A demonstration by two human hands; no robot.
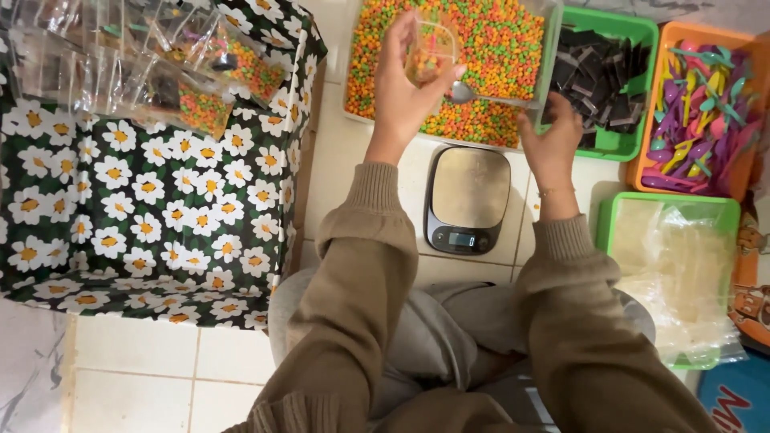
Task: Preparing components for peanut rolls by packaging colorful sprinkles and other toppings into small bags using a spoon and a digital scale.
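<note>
Left hand (405, 84) is gripping small clear bag (431, 52) over candy tub (552, 48); right hand (553, 132) is closed on spoon (464, 92). Keep bag mouth open, tip slowly at tub's near edge.

We see the scale (468, 196) just before the candy tub (513, 48), trays (613, 80) right, the packet-laden cloth (152, 208) left.

Clear glossy plastic bag (429, 54), shiny metal spoon (463, 92), brushed-steel scale (468, 199).
</note>
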